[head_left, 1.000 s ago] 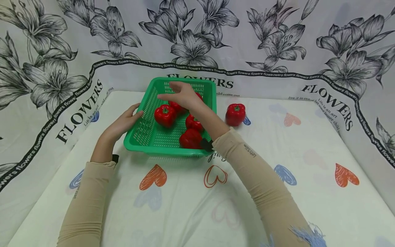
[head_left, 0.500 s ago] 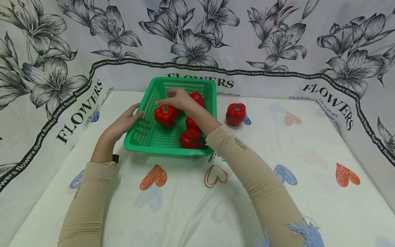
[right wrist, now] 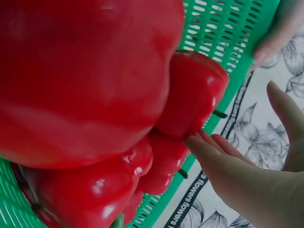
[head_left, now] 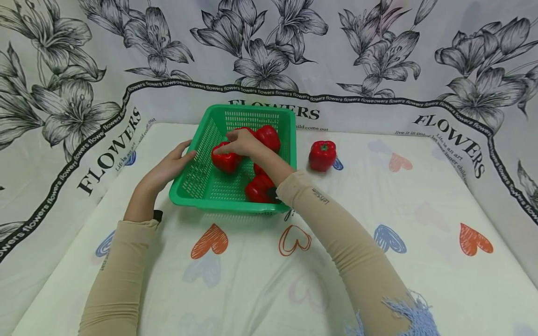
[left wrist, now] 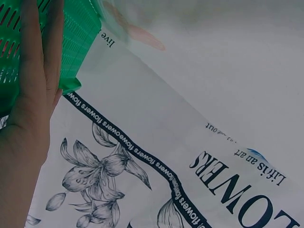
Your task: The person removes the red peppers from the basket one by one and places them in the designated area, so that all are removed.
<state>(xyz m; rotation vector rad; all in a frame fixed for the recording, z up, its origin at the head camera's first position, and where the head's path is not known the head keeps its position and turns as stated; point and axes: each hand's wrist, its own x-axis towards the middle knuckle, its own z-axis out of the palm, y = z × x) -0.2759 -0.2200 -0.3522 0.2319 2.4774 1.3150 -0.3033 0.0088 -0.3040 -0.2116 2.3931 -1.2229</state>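
A green plastic basket (head_left: 206,192) holds several red bell peppers, among them one at the left (head_left: 224,163), one at the back right (head_left: 269,138) and one at the front (head_left: 258,189). My left hand (head_left: 166,168) rests on the basket's left side, thumb at the rim; in the left wrist view its fingers (left wrist: 33,52) lie straight along the outer wall. My right hand (head_left: 240,143) reaches over the peppers, thumb and fingers spread apart. In the right wrist view its fingertips (right wrist: 197,142) are right by a pepper (right wrist: 194,92).
One more red bell pepper (head_left: 322,156) stands on the white heart-print cloth (head_left: 252,280), just right of the basket. Behind rises a backdrop (head_left: 319,60) printed with black flowers and lettering.
My right hand has come down into the basket toward the left pepper, uncovering more of the back right pepper. My left hand stays in place on the basket's side.
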